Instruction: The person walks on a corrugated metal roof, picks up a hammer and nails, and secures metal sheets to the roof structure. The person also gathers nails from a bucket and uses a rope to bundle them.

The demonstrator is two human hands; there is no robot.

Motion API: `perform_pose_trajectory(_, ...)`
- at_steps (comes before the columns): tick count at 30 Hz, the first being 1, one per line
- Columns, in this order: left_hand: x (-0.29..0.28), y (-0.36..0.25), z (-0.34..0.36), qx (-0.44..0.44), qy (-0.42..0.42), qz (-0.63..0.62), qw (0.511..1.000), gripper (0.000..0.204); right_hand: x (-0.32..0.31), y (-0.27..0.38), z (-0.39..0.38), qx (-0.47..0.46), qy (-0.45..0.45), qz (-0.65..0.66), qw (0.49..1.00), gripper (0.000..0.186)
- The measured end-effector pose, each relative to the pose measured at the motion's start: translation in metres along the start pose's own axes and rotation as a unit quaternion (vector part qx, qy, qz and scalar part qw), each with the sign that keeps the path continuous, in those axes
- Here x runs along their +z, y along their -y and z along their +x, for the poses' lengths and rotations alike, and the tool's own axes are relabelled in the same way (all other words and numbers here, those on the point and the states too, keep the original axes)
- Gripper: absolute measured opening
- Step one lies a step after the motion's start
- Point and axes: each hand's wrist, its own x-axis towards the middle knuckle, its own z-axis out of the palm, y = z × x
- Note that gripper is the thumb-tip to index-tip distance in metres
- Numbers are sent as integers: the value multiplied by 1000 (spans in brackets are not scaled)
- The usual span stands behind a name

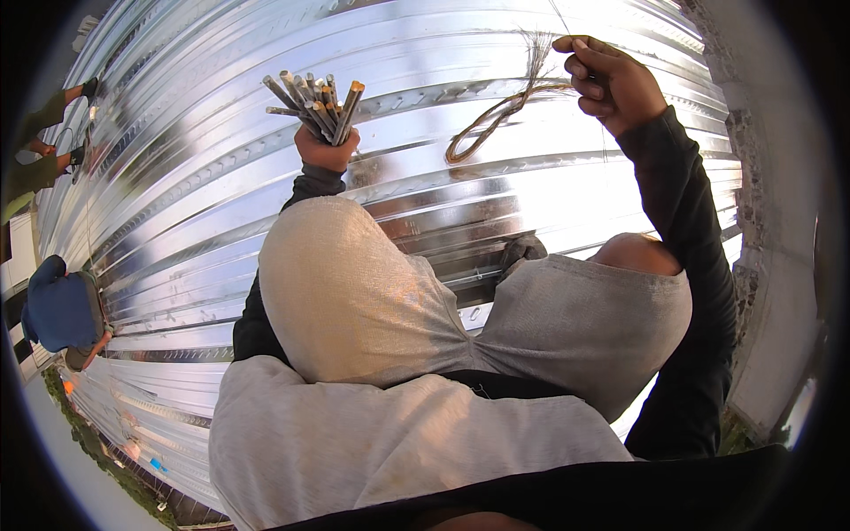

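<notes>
My left hand (326,149) grips a bundle of short metal rods (320,104), some with rusty ends, pointing upward. My right hand (615,80) is raised at the upper right, thumb and forefinger closed on a thin wire (558,13). Beside it, a looped bundle of thin tie wire (478,131) with frayed ends lies on the ribbed silver metal deck (416,186). My bent knees in pale grey trousers take up the lower middle.
A concrete ledge (779,292) with a rough edge runs along the right side. At the left, a co-worker in blue (60,301) is bent over on the deck, and another person's sleeves and gloved hands (71,159) are farther up, near the deck's edge.
</notes>
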Motion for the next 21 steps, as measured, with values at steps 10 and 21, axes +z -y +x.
perform_pose_trajectory(10, 21, 4, -14, -19, -24, -125, 992, 51, -16, 4, -5, 25, -54, 39, 997, 25)
perform_pose_trajectory(21, -9, 20, -11, 14, -222, -133, 966, 42, -8, -2, 9, 16, -25, -10, 1000, 24)
